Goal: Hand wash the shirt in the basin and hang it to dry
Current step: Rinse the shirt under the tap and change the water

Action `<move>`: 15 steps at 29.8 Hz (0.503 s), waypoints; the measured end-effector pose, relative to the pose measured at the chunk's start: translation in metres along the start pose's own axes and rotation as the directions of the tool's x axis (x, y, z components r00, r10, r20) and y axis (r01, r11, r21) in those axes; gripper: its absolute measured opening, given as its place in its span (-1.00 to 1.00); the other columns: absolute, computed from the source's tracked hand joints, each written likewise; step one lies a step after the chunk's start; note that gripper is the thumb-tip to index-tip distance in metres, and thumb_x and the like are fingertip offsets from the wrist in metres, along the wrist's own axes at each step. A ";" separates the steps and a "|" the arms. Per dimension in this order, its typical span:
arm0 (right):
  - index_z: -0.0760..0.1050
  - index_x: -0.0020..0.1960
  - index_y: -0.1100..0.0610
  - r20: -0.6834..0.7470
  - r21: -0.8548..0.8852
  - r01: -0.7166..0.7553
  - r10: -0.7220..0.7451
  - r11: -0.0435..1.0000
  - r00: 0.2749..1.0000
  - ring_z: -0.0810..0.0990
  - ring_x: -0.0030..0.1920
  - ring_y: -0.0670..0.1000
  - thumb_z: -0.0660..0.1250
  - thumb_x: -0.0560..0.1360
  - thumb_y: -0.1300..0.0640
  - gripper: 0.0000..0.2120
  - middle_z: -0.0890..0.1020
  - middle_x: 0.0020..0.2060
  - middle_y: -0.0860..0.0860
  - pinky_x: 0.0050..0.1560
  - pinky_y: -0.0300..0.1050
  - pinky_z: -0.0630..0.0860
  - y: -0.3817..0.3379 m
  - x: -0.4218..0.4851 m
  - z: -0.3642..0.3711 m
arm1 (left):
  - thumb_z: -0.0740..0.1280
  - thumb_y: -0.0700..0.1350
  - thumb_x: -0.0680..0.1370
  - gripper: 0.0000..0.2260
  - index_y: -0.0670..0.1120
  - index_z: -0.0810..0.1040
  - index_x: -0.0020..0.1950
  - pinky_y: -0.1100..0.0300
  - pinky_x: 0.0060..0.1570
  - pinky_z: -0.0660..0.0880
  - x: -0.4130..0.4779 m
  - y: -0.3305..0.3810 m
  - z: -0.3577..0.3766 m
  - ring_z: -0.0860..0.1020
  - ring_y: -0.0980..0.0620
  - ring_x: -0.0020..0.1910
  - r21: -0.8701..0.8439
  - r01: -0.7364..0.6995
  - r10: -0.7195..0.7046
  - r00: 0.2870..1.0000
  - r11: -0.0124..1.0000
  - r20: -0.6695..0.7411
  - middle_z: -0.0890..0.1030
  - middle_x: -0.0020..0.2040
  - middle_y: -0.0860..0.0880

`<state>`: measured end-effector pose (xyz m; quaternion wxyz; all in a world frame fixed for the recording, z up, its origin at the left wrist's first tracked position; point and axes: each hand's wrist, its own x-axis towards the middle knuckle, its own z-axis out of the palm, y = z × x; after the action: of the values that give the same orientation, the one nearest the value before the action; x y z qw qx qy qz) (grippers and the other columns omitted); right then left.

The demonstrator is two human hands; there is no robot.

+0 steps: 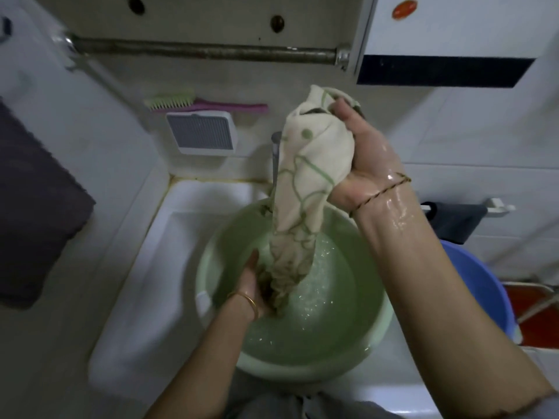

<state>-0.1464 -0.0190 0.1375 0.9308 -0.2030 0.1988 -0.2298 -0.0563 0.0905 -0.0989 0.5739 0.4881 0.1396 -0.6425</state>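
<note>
1 shirt (302,182), in L grip (252,282), R grip (369,164)

The middle of the green basin (302,370) is blocked by the shirt (305,176) stretched upright in front of the tap (276,146), while open water is left on its right side.

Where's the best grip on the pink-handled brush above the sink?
Probably the pink handle, at its right end. The brush lies along the wall on the white vented box, bristles left; that end juts past the box, free underneath. Come from the front, wall behind. The left hand and right hand both grip the shirt, so free one first.
</note>
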 end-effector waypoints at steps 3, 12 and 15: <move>0.47 0.14 0.24 0.015 0.063 0.011 -0.012 0.998 1.000 0.51 0.07 0.10 0.22 0.46 0.02 -0.63 0.54 0.07 0.13 0.30 0.00 0.33 0.005 0.005 -0.009 | 0.20 0.31 0.47 -0.41 -0.14 0.59 0.21 -0.10 0.19 0.45 0.001 -0.002 0.004 0.57 -0.19 0.12 -0.039 -0.002 0.003 0.999 0.999 0.040 0.61 0.15 -0.20; 0.57 -0.19 0.16 -0.375 -0.623 -0.190 -0.076 0.759 0.924 0.57 -0.26 0.07 0.29 0.54 0.12 -0.81 0.61 -0.29 0.10 -0.10 -0.07 0.52 0.028 0.023 -0.115 | 0.46 0.12 0.21 -0.60 -0.12 0.63 -0.12 0.00 -0.10 0.61 0.015 0.008 -0.016 0.65 -0.10 -0.22 0.543 -0.262 0.460 0.847 0.798 -0.266 0.69 -0.17 -0.13; 0.50 -0.10 0.16 -0.396 -0.914 -0.405 -0.211 0.000 0.894 0.52 -0.08 0.09 0.31 0.52 0.11 -0.89 0.56 -0.19 0.06 0.06 -0.02 0.49 0.041 0.039 -0.159 | 0.34 0.27 0.25 -0.53 -0.06 0.59 -0.06 -0.04 0.08 0.54 0.009 0.020 -0.019 0.61 -0.11 0.00 0.916 -0.157 0.682 0.716 0.370 -0.153 0.65 0.00 -0.12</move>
<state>-0.1738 -0.0507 -0.0257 0.4561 -0.7267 0.5137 0.0081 -0.0288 0.0935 -0.1076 0.3437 0.8740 -0.1855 -0.2892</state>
